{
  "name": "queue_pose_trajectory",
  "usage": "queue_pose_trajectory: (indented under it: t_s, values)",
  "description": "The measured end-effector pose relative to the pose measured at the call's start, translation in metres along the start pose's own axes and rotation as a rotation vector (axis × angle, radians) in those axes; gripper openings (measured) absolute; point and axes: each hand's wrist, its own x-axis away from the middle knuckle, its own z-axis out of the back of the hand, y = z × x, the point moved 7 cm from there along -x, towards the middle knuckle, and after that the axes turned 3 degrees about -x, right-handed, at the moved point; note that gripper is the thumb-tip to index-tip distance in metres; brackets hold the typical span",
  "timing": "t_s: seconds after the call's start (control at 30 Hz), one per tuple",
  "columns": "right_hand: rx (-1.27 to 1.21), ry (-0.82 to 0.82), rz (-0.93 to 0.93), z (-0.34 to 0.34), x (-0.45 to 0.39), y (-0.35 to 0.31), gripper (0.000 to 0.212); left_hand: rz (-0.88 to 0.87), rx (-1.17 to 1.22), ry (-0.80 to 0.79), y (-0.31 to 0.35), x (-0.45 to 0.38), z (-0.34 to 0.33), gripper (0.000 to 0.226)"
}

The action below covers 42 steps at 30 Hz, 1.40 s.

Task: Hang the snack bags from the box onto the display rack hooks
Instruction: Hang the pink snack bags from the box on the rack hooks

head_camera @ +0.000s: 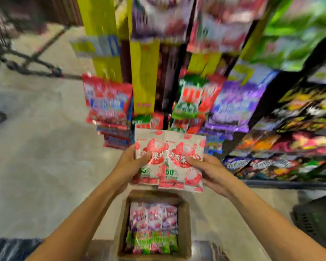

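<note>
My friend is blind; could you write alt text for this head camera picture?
Two bare hands, left hand and right hand, hold white-and-red strawberry snack bags above an open brown cardboard box of more bags, facing a blurred rack of hanging snacks.

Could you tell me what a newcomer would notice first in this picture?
Centre frame, the left hand and right hand hold white strawberry-print snack bags before the blurred, colourful display rack. Below them stands an open brown cardboard box packed with more bags.

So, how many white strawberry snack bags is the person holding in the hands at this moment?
2. One white strawberry bag is on the left, gripped by the left hand; the other bag overlaps it on the right, gripped by the right hand. More could be hidden behind them.
</note>
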Motion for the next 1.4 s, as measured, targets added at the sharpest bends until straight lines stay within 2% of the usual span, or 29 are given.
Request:
queue_pose_trajectory:
  t_s: [0.1,0.23,0.33,0.4,0.5,0.53,0.6,0.67,0.7,0.8,0.87,0.9,0.97,1.07,1.1,1.17,1.2,1.23,1.3,1.33,1.4]
  values:
    - [-0.022,-0.054,0.070,-0.018,0.036,-0.064,0.031,-0.083,-0.011,-0.024,0.074,0.019,0.001,0.025]
    - [0.029,-0.087,0.172,-0.041,0.082,-0.142,0.042,-0.201,-0.008,-0.025,0.162,0.045,0.004,0.028]
    - [0.058,-0.095,0.264,-0.058,0.113,-0.198,0.036,-0.297,-0.024,-0.041,0.227,0.063,0.006,0.054]
    - [0.065,-0.097,0.319,-0.070,0.135,-0.235,0.028,-0.377,-0.032,-0.038,0.271,0.075,0.010,0.055]
    - [0.096,-0.092,0.419,-0.089,0.166,-0.292,0.035,-0.497,-0.034,-0.039,0.335,0.090,0.013,0.083]
    - [0.110,-0.079,0.456,-0.095,0.180,-0.311,0.033,-0.538,-0.038,-0.037,0.357,0.096,0.014,0.072]
    - [0.118,-0.047,0.510,-0.108,0.207,-0.347,0.006,-0.608,-0.038,0.010,0.401,0.112,0.019,0.018]
    - [0.083,-0.014,0.588,-0.123,0.234,-0.384,0.031,-0.707,-0.070,0.035,0.444,0.128,0.019,0.020]
    - [0.066,-0.013,0.622,-0.127,0.244,-0.400,0.034,-0.749,-0.089,0.044,0.461,0.133,0.020,0.017]
    - [0.059,0.045,0.726,-0.141,0.262,-0.447,0.027,-0.841,-0.049,0.046,0.512,0.147,0.018,0.017]
    - [0.055,0.100,0.776,-0.148,0.273,-0.474,0.045,-0.851,-0.025,0.026,0.542,0.154,0.014,0.018]
    - [0.060,0.119,0.809,-0.152,0.282,-0.487,0.046,-0.847,-0.023,0.019,0.555,0.156,0.011,0.019]
    - [0.052,0.149,0.867,-0.160,0.299,-0.514,0.040,-0.858,-0.009,0.027,0.580,0.158,0.009,0.034]
    - [-0.045,0.215,0.918,-0.159,0.312,-0.561,0.042,-0.848,0.024,0.026,0.610,0.149,0.015,0.082]
    - [-0.080,0.216,0.926,-0.159,0.317,-0.577,0.048,-0.841,0.038,0.025,0.620,0.152,0.014,0.086]
    - [-0.141,0.239,0.946,-0.159,0.321,-0.609,0.073,-0.872,0.024,0.034,0.640,0.163,0.013,0.061]
    - [-0.164,0.252,0.952,-0.158,0.322,-0.624,0.078,-0.886,0.025,0.041,0.648,0.164,0.015,0.049]
    - [-0.183,0.275,0.968,-0.158,0.324,-0.636,0.071,-0.893,0.035,0.062,0.655,0.166,0.017,0.045]
    - [-0.206,0.320,1.005,-0.157,0.322,-0.662,0.059,-0.885,0.054,0.063,0.663,0.167,0.019,0.051]
    - [-0.201,0.345,1.017,-0.153,0.314,-0.676,0.067,-0.887,0.045,0.077,0.667,0.167,0.022,0.044]
    - [-0.169,0.427,1.025,-0.147,0.298,-0.700,0.086,-0.913,0.036,0.092,0.673,0.170,0.026,0.011]
